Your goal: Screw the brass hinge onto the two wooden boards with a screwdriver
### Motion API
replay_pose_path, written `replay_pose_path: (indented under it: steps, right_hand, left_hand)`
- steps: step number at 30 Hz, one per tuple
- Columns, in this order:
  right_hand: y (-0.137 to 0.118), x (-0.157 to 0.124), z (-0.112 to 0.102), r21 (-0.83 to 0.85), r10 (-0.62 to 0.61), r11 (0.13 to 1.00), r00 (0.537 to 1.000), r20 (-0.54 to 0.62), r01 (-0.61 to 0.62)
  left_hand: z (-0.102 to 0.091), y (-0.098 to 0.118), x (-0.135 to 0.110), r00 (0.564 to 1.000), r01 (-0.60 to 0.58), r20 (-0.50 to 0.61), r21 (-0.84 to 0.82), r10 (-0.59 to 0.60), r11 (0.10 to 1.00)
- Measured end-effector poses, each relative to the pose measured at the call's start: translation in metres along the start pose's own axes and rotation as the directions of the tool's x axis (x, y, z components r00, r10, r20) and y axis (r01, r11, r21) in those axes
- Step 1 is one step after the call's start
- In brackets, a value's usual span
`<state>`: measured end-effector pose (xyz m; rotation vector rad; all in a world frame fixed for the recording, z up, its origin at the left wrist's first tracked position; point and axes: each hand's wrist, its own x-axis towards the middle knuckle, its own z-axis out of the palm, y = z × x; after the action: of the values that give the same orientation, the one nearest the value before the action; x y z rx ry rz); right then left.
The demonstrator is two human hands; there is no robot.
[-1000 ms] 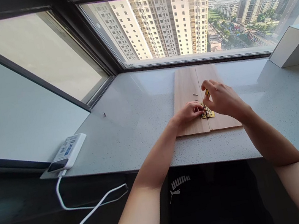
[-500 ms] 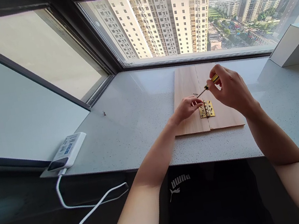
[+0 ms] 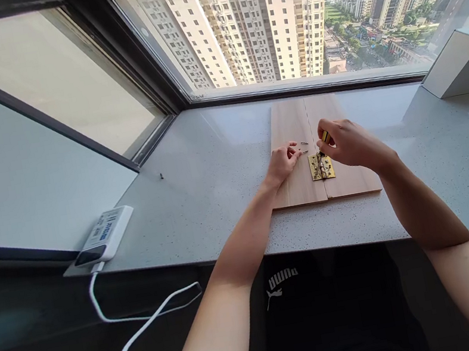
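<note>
Lowered since the earlier frame, a yellow-handled screwdriver [image 3: 325, 138] is being held in the closed right hand [image 3: 349, 143] over a brass hinge [image 3: 321, 167] lying on the seam between two wooden boards [image 3: 289, 123]; the open left hand [image 3: 282, 165] is resting on a board, where a slip could scatter the loose screws [image 3: 304, 142] beside it.

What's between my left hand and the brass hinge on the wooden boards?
In the head view, small metal screws lie on the pale wood between the left hand and the brass hinge.
</note>
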<state>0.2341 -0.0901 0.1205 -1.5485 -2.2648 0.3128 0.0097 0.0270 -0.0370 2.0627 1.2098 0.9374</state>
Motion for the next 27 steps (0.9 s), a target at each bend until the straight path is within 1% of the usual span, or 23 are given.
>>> replay_pose_path:
  steps: [6, 14, 18, 20, 25, 27]
  right_hand:
    - [-0.002, 0.001, 0.005, -0.039, 0.017, 0.999, 1.0, 0.0, -0.017]
    - [-0.003, 0.001, 0.007, -0.065, 0.028, 0.997, 1.0, -0.014, -0.028]
    - [-0.008, 0.001, 0.011, -0.102, 0.031, 0.994, 0.999, -0.018, -0.033]
    - [-0.015, 0.002, 0.017, -0.146, 0.059, 0.987, 0.998, -0.027, -0.062]
    - [-0.034, 0.001, 0.029, -0.234, 0.207, 0.945, 0.972, -0.108, -0.228]
    - [-0.034, 0.001, 0.028, -0.253, 0.209, 0.94, 0.972, -0.105, -0.23]
  left_hand:
    - [-0.001, -0.001, 0.0, 0.999, -0.03, 0.012, 0.006, 0.03, 1.0]
    - [0.0, 0.002, 0.001, 0.999, -0.03, -0.011, -0.001, 0.03, 1.0]
    - [0.0, 0.003, 0.001, 0.998, -0.044, -0.042, -0.02, 0.043, 0.999]
    - [0.0, 0.004, 0.0, 0.997, -0.059, -0.052, -0.032, 0.057, 0.998]
    - [0.0, 0.008, -0.002, 0.991, -0.103, -0.089, -0.057, 0.098, 0.993]
    - [0.0, 0.01, -0.002, 0.987, -0.126, -0.108, -0.055, 0.12, 0.99]
